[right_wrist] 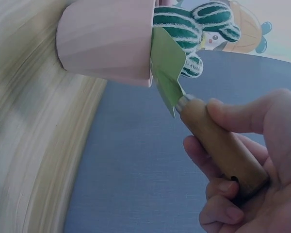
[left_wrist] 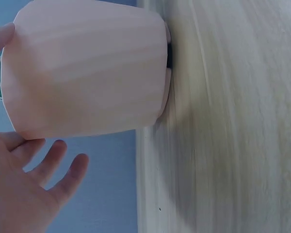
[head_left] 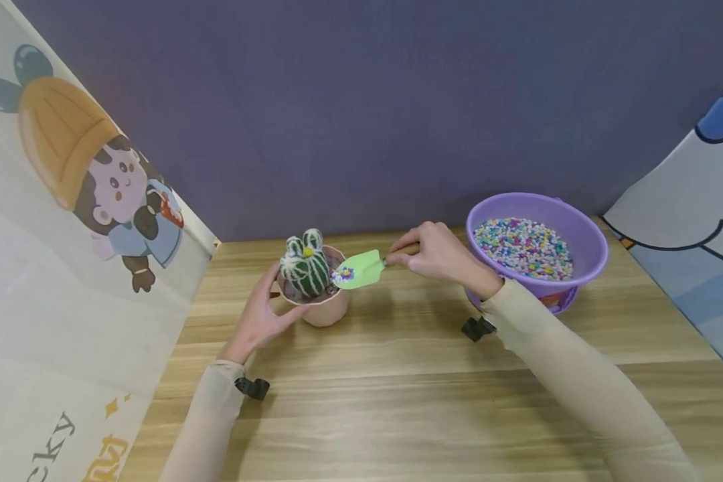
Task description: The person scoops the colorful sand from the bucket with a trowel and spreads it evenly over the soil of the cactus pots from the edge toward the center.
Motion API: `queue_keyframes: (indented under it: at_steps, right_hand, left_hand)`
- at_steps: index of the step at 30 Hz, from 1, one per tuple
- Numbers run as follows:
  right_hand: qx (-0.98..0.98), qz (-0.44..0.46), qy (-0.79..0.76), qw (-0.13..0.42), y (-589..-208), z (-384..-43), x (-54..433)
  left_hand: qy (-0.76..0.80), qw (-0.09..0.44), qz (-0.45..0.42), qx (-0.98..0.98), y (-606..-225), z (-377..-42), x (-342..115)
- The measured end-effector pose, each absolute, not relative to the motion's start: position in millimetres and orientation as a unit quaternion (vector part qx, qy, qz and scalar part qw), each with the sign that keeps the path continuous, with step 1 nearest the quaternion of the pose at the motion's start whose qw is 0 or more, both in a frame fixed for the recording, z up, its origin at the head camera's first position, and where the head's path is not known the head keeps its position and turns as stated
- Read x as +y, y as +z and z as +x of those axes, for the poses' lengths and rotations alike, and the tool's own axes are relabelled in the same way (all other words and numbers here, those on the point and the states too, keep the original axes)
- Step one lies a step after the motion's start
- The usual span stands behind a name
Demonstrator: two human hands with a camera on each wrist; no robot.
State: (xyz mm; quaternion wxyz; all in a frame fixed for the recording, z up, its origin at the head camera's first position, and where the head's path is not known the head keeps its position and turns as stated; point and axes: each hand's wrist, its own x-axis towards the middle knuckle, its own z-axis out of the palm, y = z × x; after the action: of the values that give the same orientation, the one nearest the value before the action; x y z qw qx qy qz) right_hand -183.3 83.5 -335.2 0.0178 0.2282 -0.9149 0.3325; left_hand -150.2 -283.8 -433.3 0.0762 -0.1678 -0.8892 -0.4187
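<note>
A small trowel with a green blade and a wooden handle is held in my right hand, its fingers wrapped round the handle in the right wrist view. Small multicoloured pellets lie near the blade's tip. That tip reaches over the near right rim of a pale pink flowerpot. In the pot stands a green cactus with white fuzzy stripes and a yellow spot. My left hand holds the pot by its rim, thumb and index finger on opposite sides; the other fingers spread beside it in the left wrist view.
A purple bucket of multicoloured pellets stands to the right, behind my right forearm. The wooden table ends at a dark blue-grey panel. Cartoon-printed panels flank both sides.
</note>
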Motion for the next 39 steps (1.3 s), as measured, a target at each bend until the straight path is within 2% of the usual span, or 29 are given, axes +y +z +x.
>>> queue_keyframes:
  at_steps: [8,25,39]
  right_hand:
    - [-0.916,0.222,0.335,0.02,-336.1,-181.6,88.6]
    - [-0.917,0.234,0.322,0.014,-322.6,-185.3,87.5]
    - [-0.916,0.235,0.326,-0.003,-325.3,-182.1,82.9]
  left_hand:
    - [-0.404,0.071,-0.148,-0.9,-431.3,-148.6,-284.5]
    - [-0.364,0.111,-0.12,-0.917,-422.7,-146.2,-273.2]
    - [-0.349,0.083,-0.139,-0.923,-426.2,-144.9,-277.9]
